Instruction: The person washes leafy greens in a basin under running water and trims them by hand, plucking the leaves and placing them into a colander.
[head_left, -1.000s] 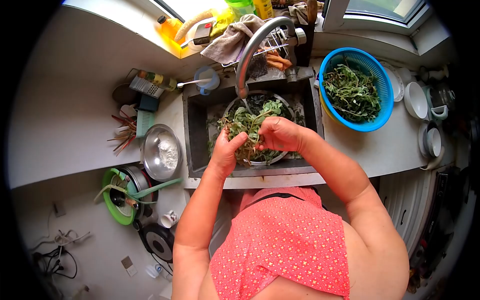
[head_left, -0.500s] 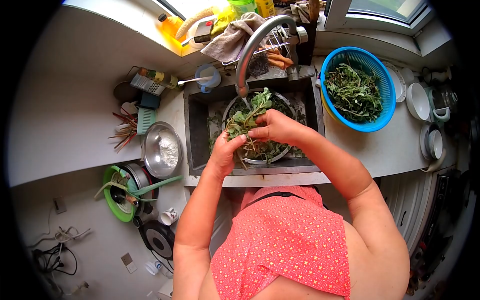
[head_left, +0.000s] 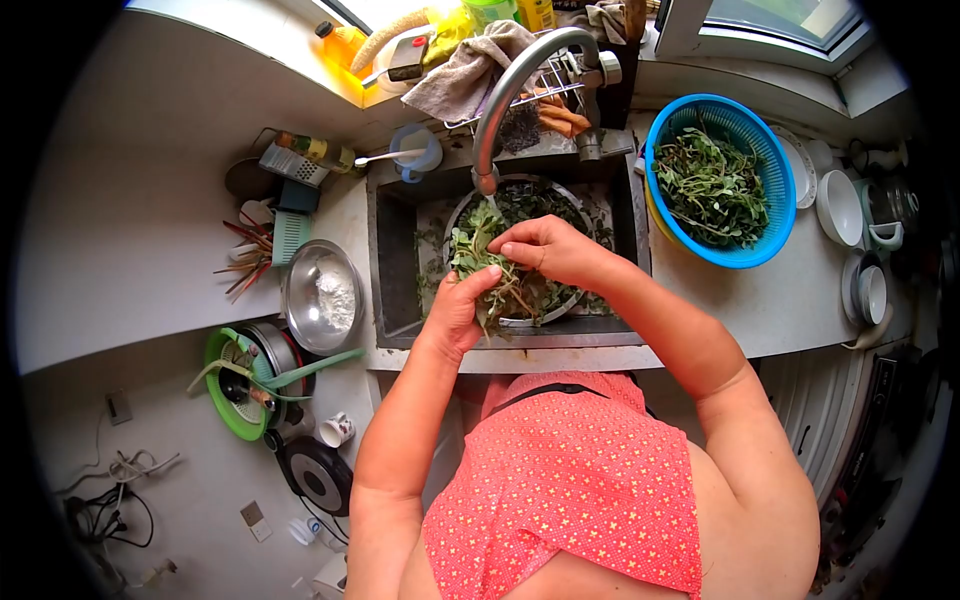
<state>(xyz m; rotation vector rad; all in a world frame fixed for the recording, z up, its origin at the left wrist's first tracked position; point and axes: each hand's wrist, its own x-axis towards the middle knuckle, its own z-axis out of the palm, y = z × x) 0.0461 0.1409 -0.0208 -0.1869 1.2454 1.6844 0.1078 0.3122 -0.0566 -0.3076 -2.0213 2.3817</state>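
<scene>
My left hand [head_left: 463,308] is closed around a bunch of leafy greens [head_left: 474,250], its thumb lying across the stems. Fingers pinched, my right hand [head_left: 548,249] touches the same bunch from the right side. Both hands are over a round basin [head_left: 530,180] in the dark sink [head_left: 388,250]. More greens lie in the basin, partly hidden by my hands. Just above the bunch, the curved faucet [head_left: 484,130] points down, with what looks like water at its spout.
At the right, a blue colander [head_left: 782,185] holds a heap of greens. A metal bowl [head_left: 305,310] with white powder stands left of the sink. White bowls [head_left: 838,207] sit at far right, and a cloth [head_left: 465,80] hangs behind the faucet.
The bunch has dropped lower and turned in my left hand, its leafy top no longer sticking up to the right. My right hand's fingers have shifted slightly left along it.
</scene>
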